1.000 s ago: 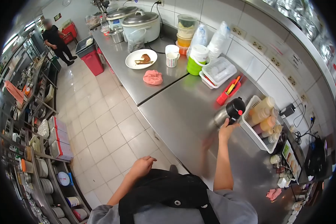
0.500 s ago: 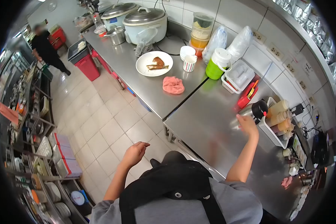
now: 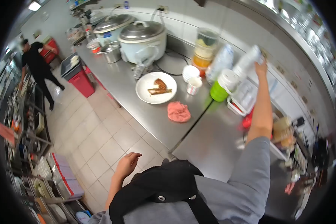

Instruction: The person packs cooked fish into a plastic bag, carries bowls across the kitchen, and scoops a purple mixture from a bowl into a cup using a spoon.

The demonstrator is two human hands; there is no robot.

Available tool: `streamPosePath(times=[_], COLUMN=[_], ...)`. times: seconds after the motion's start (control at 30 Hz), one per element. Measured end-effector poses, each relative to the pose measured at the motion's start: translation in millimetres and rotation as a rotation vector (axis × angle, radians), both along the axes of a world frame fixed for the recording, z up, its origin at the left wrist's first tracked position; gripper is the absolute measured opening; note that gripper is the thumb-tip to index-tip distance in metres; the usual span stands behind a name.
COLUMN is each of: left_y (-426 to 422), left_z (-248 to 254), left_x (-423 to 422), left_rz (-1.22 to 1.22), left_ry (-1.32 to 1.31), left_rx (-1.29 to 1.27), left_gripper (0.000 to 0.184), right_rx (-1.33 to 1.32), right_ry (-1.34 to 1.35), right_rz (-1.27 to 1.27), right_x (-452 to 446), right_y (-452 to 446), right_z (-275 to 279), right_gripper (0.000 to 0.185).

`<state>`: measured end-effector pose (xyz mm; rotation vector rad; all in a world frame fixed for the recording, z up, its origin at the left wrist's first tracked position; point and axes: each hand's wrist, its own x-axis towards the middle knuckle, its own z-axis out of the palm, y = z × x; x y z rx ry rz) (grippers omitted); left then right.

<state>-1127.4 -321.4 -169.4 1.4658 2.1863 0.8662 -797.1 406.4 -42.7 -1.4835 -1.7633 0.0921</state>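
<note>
broadly, a steel counter (image 3: pixel 212 136) runs from eleven o'clock round towards four. at ten, a person in black (image 3: pixel 41 71) stands near a red bin (image 3: pixel 81 84). at eleven, a large lidded cooker (image 3: pixel 143 42) sits on the steel. a plastic-wrapped white stack (image 3: pixel 244 63) is at two, just beyond a green container (image 3: pixel 219 91), while a white plate (image 3: pixel 145 93) with browned food lies just above centre. also at two, the right hand (image 3: pixel 262 68) reaches the stack's upper end; whether it grips or merely touches, i cannot tell. at seven, the left hand (image 3: pixel 127 164) hangs clear of the counter, fingers loosely curled around nothing visible. near centre lies a crumpled pink cloth (image 3: pixel 178 112), with a paper cup (image 3: pixel 193 86) at one o'clock from it.
</note>
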Motion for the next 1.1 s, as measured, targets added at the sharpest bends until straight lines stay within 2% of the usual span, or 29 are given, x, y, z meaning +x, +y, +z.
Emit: streamPosePath(times=[0.1,0.13,0.17,0.23,0.27,0.33,0.4,0.5,0.57,0.67,0.7,0.73,0.77,0.8,0.83,0.87,0.9,0.97,1.0,1.1], left_y=[0.2,4.1,7.2,13.8,18.0,26.9,41.4,71.8,96.4,138.2,153.1,167.5,180.9,194.4,207.7,217.3,223.7,233.7,236.2,239.0], left_z=[-7.5,6.9,12.2,10.5,8.1,4.1,-3.2,-1.5,2.3,20.8,25.5,29.5,33.2,37.8,42.2,45.2,47.7,51.5,50.5,36.4], left_x=[-29.1,-30.9,-33.7,-41.6,-46.5,-59.5,-76.5,-108.8,-127.8,-151.7,-159.9,-167.2,-174.1,-180.7,-185.6,-189.2,-192.2,-198.6,-203.4,-215.0], left_rz=[0.07,0.125,0.144,0.163,0.138,0.109,0.018,-0.085,-0.151,-0.188,-0.199,-0.246,-0.293,-0.305,-0.322,-0.342,-0.362,-0.34,-0.359,-0.561], left_ry=[0.106,0.035,-0.003,-0.049,-0.05,-0.053,-0.067,-0.049,-0.026,-0.071,-0.077,-0.049,-0.022,-0.027,0.073,0.174,0.172,0.243,0.241,-0.057], left_rx=[0.052,-0.04,-0.029,-0.014,0.018,0.049,0.045,0.039,0.107,0.168,0.176,0.284,0.39,0.388,0.461,0.534,0.531,0.553,0.558,0.738], left_gripper=[0.018,0.018,0.017,0.016,0.016,0.016,0.016,0.017,0.02,0.02,0.02,0.025,0.03,0.03,0.042,0.055,0.055,0.08,0.08,0.113], right_rx=[0.152,0.084,0.018,-0.235,-0.234,-0.013,0.089,0.311,0.656,0.496,0.479,0.073,-0.145,-0.327,-0.51,-0.603,-0.694,-0.773,-0.856,-0.953], right_ry=[0.069,0.093,0.119,0.166,0.157,-0.11,-0.128,-0.039,-0.081,-0.163,-0.174,0.008,0.143,0.287,0.437,0.457,0.483,0.52,0.543,0.683], right_rz=[-0.03,-0.023,-0.024,-0.07,-0.068,-0.177,-0.215,-0.206,-0.086,0.135,0.289,0.379,0.567,0.685,0.795,0.82,0.845,0.841,0.858,0.837], right_x=[8.1,18.6,22.8,24.4,26.4,32.6,36.3,0.1,-52.9,-158.7,-196.6,-239.8,-262.5,-285.5,-305.5,-321.6,-334.3,-355.5,-364.9,-390.7], right_y=[52.3,72.0,85.2,63.6,60.5,64.5,75.2,15.9,-37.8,-128.3,-157.9,-217.9,-232.2,-258.0,-282.6,-298.0,-308.8,-305.7,-300.5,-287.4], right_z=[-13.4,-20.3,-26.2,-0.4,6.3,15.9,30.2,82.6,108.9,111.7,104.4,110.7,99.4,96.2,95.4,95.6,94.9,76.1,62.9,16.8], right_gripper=[0.081,0.07,0.059,0.04,0.04,0.033,0.031,0.027,0.025,0.028,0.032,0.034,0.033,0.029,0.026,0.024,0.022,0.021,0.02,0.02])
